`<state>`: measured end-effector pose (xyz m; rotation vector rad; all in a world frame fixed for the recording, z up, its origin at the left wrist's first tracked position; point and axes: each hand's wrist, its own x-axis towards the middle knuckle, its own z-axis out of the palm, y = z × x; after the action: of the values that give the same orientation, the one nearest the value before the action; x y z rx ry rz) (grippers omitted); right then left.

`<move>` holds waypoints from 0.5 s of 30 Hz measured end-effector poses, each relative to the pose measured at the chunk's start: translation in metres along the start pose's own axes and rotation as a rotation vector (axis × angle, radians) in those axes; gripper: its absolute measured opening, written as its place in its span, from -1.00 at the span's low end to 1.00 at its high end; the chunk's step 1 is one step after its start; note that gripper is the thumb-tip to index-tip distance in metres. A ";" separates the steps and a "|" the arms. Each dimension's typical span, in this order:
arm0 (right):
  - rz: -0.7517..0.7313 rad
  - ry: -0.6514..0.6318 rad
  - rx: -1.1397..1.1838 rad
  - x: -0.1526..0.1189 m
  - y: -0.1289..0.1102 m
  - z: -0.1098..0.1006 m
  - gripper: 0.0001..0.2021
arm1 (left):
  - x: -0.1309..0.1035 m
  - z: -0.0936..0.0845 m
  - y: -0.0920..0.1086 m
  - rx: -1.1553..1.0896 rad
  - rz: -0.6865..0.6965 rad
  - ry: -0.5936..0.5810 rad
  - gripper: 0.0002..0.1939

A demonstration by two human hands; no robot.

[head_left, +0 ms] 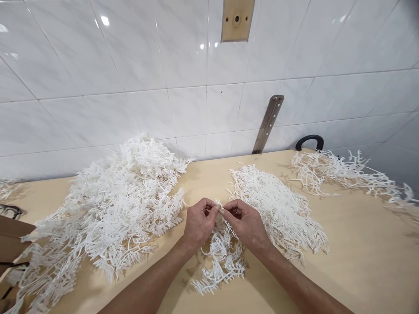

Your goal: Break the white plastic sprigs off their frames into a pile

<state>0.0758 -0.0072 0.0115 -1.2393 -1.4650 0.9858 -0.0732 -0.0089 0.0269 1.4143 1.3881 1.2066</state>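
Observation:
Thumb and fingers of my left hand point(200, 221) are pinched together on a white branched plastic sprig, held up over the table. My right hand point(246, 223) pinches the same piece, and the fingertips of both hands nearly meet at its top. Below them hangs or lies a small cluster of white sprigs point(222, 261); I cannot tell how much of it is joined to the held piece. A large fluffy heap of white sprigs point(121, 200) is to the left of my hands. On the right is a flatter pile of white sprigs point(281, 209), close to my right hand.
Looser white branches point(347, 174) spread at the far right of the wooden table point(356, 261). Behind stands a tiled wall with a metal bracket point(268, 124) and a socket plate point(237, 19). A black curved handle point(309, 142) rises at the back edge. A brown box point(15, 237) is at left.

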 end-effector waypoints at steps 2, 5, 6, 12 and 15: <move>-0.029 0.015 -0.006 -0.001 0.001 0.001 -0.77 | 0.001 -0.001 0.000 -0.047 -0.079 -0.064 -0.74; -0.050 0.013 -0.014 -0.001 0.002 0.001 -0.78 | 0.004 -0.003 -0.001 -0.143 -0.191 -0.163 -0.69; -0.052 -0.005 -0.014 -0.001 0.001 0.000 -0.78 | 0.005 -0.004 -0.001 -0.190 -0.223 -0.187 -0.68; -0.081 -0.177 -0.025 0.001 -0.007 -0.009 -0.74 | 0.010 -0.007 -0.002 -0.396 -0.290 -0.114 -0.70; -0.036 -0.194 -0.019 0.002 -0.005 -0.011 -0.70 | 0.012 -0.009 0.001 -0.381 -0.259 -0.047 -0.73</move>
<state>0.0854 -0.0064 0.0190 -1.1521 -1.6436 1.0944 -0.0819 0.0021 0.0312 0.9613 1.1899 1.1823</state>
